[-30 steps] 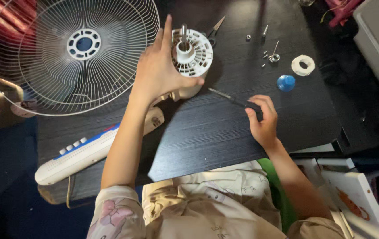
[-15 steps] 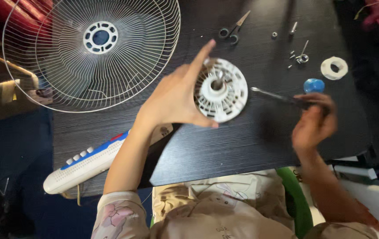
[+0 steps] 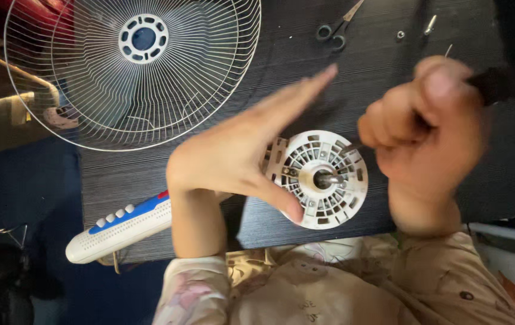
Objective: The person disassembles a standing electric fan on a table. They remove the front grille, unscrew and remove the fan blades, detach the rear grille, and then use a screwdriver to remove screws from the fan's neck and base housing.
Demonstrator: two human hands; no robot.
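Observation:
My left hand (image 3: 242, 150) grips a white round fan motor housing (image 3: 320, 180) from its left side, thumb across its lower rim, fingers stretched up and right. The housing's vented face and metal shaft point up at me. My right hand (image 3: 432, 126) is closed around a black-handled screwdriver (image 3: 490, 83), blurred, with the metal tip touching the housing's upper right face. The housing is held close above the near edge of the dark table (image 3: 305, 78).
A white wire fan grille (image 3: 134, 66) lies at the table's back left. A white and blue fan base with buttons (image 3: 119, 225) sticks out at the left front. Scissors (image 3: 337, 27) and small screws (image 3: 429, 25) lie at the far edge.
My left hand has brought the housing nearer and turned its face up. My right hand picked the screwdriver up off the table and brought its tip to the housing.

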